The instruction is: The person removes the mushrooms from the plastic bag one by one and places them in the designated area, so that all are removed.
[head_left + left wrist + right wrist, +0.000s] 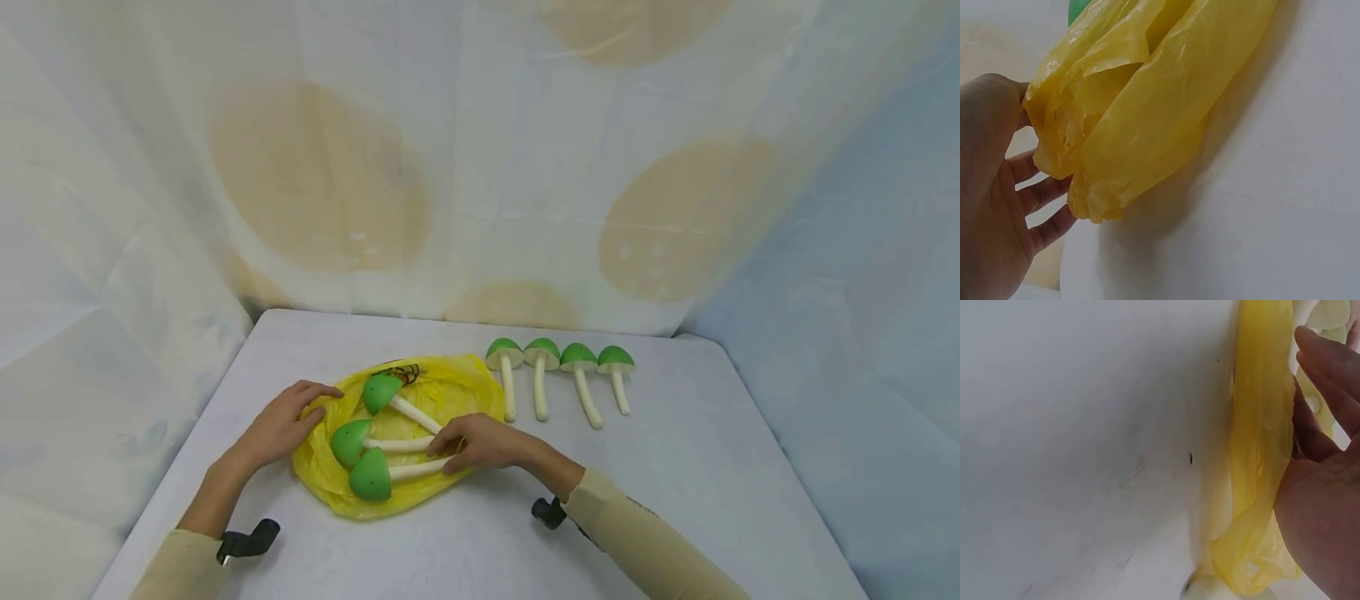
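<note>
Two hands [281, 425] [486, 440], loosely spread, touching yellow bag [463, 392]

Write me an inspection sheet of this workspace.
Surface: white table; a small dark mark shows.
Job's things: three green-capped mushrooms within the outline of the yellow bag; four more mushrooms in a row just right of it.
Clutter: nothing seen.
Hands: left hand touching the bag; right hand at the stems, its grip unclear.
Cables: nothing seen.
Surroundings: pale sheeting on three sides, tan spots at the back.
</note>
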Motion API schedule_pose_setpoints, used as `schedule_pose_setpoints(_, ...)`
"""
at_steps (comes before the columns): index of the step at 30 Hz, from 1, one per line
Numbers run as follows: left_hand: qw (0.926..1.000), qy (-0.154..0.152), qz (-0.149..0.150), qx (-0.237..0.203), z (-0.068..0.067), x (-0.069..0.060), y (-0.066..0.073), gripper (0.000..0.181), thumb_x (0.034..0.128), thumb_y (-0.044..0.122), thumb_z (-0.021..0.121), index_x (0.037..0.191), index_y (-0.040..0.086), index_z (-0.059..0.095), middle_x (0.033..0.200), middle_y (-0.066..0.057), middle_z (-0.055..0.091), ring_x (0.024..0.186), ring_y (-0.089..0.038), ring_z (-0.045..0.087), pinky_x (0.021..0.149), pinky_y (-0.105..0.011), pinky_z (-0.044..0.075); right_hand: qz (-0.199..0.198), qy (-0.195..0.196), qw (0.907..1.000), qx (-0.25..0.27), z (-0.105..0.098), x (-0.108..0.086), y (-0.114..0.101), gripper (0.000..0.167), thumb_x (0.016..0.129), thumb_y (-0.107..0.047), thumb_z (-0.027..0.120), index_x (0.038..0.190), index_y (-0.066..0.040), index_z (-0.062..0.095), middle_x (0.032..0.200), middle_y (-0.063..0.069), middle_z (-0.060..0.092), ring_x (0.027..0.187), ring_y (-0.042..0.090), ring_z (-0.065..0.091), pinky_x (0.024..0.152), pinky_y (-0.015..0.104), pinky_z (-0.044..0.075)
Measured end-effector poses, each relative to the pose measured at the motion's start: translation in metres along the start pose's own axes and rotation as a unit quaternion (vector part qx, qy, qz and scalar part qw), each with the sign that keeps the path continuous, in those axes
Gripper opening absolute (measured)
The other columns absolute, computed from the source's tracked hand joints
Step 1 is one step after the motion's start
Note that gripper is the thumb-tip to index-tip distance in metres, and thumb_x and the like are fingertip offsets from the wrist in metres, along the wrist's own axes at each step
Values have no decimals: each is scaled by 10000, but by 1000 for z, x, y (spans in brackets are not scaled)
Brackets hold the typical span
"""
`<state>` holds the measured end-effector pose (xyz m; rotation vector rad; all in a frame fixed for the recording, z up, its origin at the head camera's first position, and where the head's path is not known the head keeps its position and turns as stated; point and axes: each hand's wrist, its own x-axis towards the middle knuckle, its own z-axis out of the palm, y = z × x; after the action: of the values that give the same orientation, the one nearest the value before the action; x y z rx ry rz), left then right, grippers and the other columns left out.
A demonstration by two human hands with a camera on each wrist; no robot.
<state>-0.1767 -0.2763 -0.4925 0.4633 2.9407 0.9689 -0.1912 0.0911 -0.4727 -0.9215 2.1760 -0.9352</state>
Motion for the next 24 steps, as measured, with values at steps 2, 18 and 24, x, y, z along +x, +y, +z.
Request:
schedule_pose_setpoints(2,10000,13,19,-3,0,0,0,290,1004,80,537,1256,157,659,1277,-129,603,1205,-376,555,1009,-609,431,-24,-80,10000,-11,0,1,-1,290,884,-165,779,1173,-166,754,1075,-15,724,910,61,616,803,194,515)
schedule_pose_setpoints(18,10000,-18,-38,33,-2,-1,1,293,1005,84,535,1260,157,659,1271,-129,604,1204,-379,557,1008,-615,430,-138,-726,9972,-85,7,9,0,227,865,-158,797,1088,-185,758,876,-118,660,783,-1,552,716,160,488)
schedule_pose_setpoints(24,10000,-15,-6,13,-1,1,0,291,1002,78,537,1253,159,662,1269,-129,602,1201,-375,558,1005,-610,433,-132,-853,9963,-11,4,8,0,204,882,-132,773,1078,-178,738,870,-105,633,787,14,548,708,164,480)
